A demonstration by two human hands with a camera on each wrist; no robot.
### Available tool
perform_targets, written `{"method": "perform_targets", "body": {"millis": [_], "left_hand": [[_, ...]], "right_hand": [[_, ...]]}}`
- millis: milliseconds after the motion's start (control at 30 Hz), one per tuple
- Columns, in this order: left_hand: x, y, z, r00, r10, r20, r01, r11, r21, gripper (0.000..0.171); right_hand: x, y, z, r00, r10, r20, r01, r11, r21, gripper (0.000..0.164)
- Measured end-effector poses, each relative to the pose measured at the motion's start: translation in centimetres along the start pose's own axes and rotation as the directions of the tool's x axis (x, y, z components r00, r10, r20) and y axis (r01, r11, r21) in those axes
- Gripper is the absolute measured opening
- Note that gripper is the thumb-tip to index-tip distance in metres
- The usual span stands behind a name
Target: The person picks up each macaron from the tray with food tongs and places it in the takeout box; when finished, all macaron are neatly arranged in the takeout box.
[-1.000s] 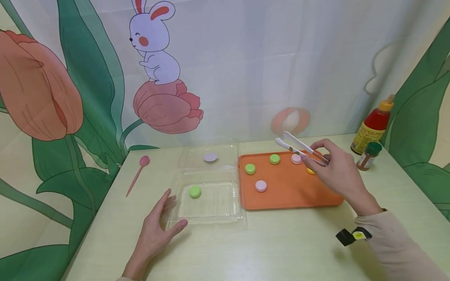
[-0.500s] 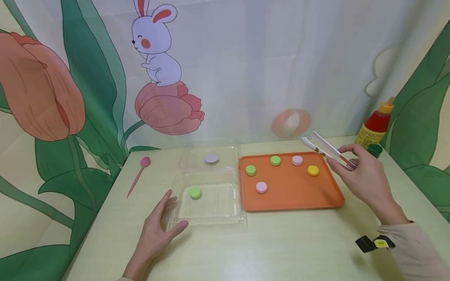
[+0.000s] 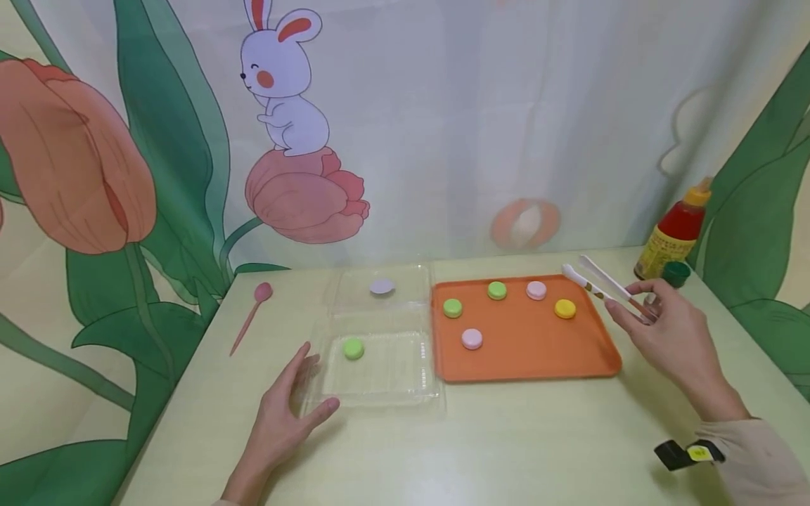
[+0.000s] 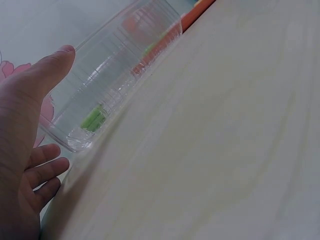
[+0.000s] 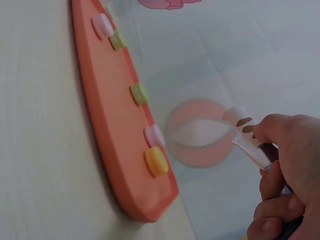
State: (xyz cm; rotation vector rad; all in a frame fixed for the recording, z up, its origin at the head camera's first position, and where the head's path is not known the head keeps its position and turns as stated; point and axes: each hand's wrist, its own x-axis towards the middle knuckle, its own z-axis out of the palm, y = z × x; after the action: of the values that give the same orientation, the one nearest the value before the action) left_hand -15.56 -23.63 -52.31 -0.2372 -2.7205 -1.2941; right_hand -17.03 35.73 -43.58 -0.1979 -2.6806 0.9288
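Note:
My right hand (image 3: 677,341) pinches white-tipped tongs (image 3: 607,289) just past the right end of the orange tray (image 3: 525,355); nothing sits between the tips. On the tray lie two green macarons, one of them the far green macaron (image 3: 496,290), two pink ones, including the near pink macaron (image 3: 472,339), and a yellow macaron (image 3: 565,308). Fingers spread, my left hand (image 3: 281,414) is beside the left wall of a clear plastic box (image 3: 386,379). One green macaron (image 3: 353,348) is inside that box. Its lid (image 3: 411,284) is folded back, with a small pale disc (image 3: 382,287) on it.
A pink spoon (image 3: 256,309) lies at the table's left. At the back right stand a red sauce bottle (image 3: 673,235) with a yellow cap and a green-capped jar (image 3: 676,273), partly hidden by my right hand. A printed curtain (image 3: 430,126) hangs behind the table.
My right hand has moved right with the tongs, off the tray's far right part, uncovering the yellow macaron. The left hand stays in place.

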Motion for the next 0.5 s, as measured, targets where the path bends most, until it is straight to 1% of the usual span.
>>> {"method": "perform_targets", "body": {"millis": [233,400,500], "left_hand": [[0.1,0.0,0.0,1.0,0.0,-0.004,0.0,1.0,-0.006,0.108],[0.0,0.0,0.0,1.0,0.006,-0.006,-0.006,1.0,-0.002,0.107],[0.0,0.0,0.0,1.0,0.019,-0.007,-0.019,1.0,-0.013,0.106]], "right_hand": [[0.0,1.6,1.2,0.997,0.046,0.066,-0.047,0.999,0.02,0.069],[-0.1,2.3,2.0,0.991,0.085,0.102,-0.084,0.996,-0.013,0.068],[-0.2,2.6,2.3,0.989,0.094,0.115,-0.091,0.995,-0.03,0.066]]}}
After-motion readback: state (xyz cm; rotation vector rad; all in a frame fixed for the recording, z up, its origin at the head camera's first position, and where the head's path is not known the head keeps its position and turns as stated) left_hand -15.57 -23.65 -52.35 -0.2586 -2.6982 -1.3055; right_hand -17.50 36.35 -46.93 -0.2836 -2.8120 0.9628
